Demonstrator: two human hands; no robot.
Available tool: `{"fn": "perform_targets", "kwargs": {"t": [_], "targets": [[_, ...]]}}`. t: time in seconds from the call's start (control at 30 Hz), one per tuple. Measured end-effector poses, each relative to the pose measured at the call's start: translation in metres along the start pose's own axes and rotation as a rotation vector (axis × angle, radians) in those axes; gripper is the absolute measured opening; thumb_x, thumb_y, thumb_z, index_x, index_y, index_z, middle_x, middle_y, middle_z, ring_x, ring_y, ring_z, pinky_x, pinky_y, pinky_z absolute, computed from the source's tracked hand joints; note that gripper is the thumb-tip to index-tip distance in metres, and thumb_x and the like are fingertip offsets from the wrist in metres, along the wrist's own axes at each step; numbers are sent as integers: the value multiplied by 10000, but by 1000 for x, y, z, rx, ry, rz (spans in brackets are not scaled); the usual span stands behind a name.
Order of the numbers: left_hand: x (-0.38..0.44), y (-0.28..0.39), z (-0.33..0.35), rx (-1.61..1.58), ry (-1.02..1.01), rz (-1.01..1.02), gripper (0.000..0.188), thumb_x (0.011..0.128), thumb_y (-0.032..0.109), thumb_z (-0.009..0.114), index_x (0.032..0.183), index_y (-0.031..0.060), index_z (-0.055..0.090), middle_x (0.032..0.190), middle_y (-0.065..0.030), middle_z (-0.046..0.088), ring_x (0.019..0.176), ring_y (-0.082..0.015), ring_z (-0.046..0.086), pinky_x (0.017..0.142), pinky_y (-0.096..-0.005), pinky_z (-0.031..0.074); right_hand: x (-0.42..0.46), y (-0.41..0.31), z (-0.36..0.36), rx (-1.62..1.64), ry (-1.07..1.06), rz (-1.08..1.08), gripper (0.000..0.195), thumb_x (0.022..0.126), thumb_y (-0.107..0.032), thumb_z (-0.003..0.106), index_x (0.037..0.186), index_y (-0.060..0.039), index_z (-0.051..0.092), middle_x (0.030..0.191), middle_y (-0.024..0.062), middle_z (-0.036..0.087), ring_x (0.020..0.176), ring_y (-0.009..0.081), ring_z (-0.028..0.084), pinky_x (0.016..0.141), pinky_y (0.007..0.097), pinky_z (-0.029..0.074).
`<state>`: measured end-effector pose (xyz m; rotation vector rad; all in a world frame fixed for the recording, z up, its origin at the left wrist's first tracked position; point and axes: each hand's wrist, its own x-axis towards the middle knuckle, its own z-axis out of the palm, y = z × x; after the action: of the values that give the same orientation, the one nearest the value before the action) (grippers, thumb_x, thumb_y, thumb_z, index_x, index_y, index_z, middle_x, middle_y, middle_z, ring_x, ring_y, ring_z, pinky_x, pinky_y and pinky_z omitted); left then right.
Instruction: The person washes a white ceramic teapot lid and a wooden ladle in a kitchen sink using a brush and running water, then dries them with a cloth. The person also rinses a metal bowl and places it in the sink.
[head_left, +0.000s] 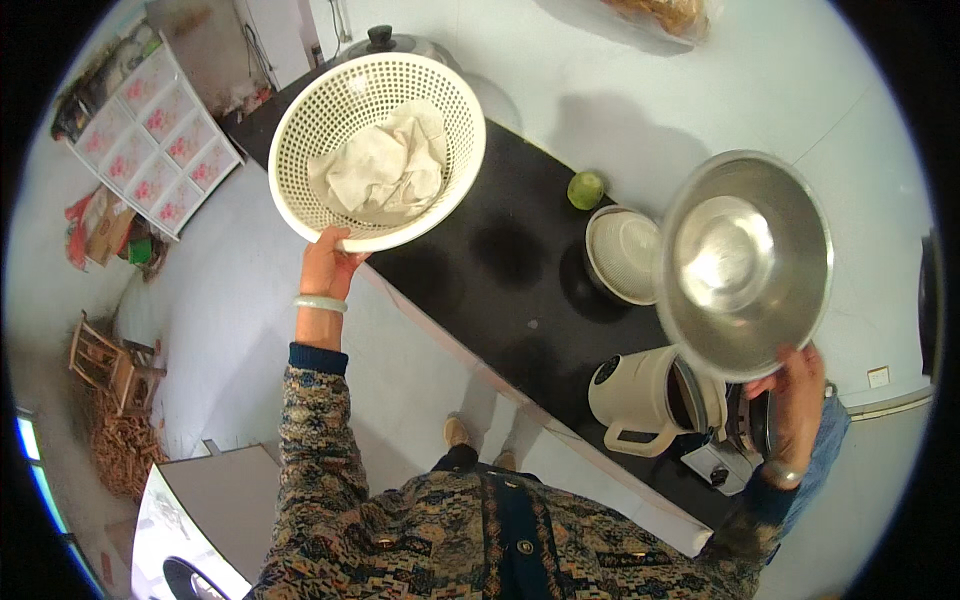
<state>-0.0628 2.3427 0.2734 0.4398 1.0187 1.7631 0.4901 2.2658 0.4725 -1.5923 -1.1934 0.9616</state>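
My left hand (330, 262) grips the near rim of a cream plastic colander (281, 172), raised over the far left part of the black countertop (480, 300). Crumpled whitish cloths (390, 165) lie inside the colander. On the right, my right hand (795, 382) holds a stainless steel basin (795, 300) by its lower rim, tilted so that its inside faces me. The basin looks free of contents. Just left of the basin, a round mesh strainer (624, 255) rests on a dark bowl. Below it stands a cream handled appliance jug (637, 390).
A green round fruit or vegetable (585, 190) lies at the counter's wall edge. A lidded metal pot (382, 43) stands behind the colander. A gas stove (720, 465) is at the right end. Left on the floor are a floral-panelled cabinet (150, 142) and a wooden chair (101, 349).
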Motion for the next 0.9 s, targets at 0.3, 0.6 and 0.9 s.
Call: {"fn": "perform_targets", "kwargs": {"t": [0.3,0.6,0.9], "targets": [[7,7,-9,52,-34,-84,370,888,48,518,1231,-75,457,1182,-177,612,1007,-286,668,804,-373,607,-33,112,180,461,-533,501,317,906,-111,505,1053,158,582,864,224,686,652,261,700,544,313,601],[14,35,6,15,-91,-202,330,878,46,525,1182,-80,508,1078,-194,651,893,-285,688,683,-351,606,39,181,335,562,-356,422,299,911,-69,487,1040,192,555,839,247,668,675,312,702,588,377,617],[24,40,1,-5,-188,-284,396,880,29,521,1259,-77,470,1175,-199,626,987,-309,682,779,-384,623,102,170,412,860,-341,377,373,984,-147,505,1121,198,477,984,284,634,828,367,699,744,439,619]]}}
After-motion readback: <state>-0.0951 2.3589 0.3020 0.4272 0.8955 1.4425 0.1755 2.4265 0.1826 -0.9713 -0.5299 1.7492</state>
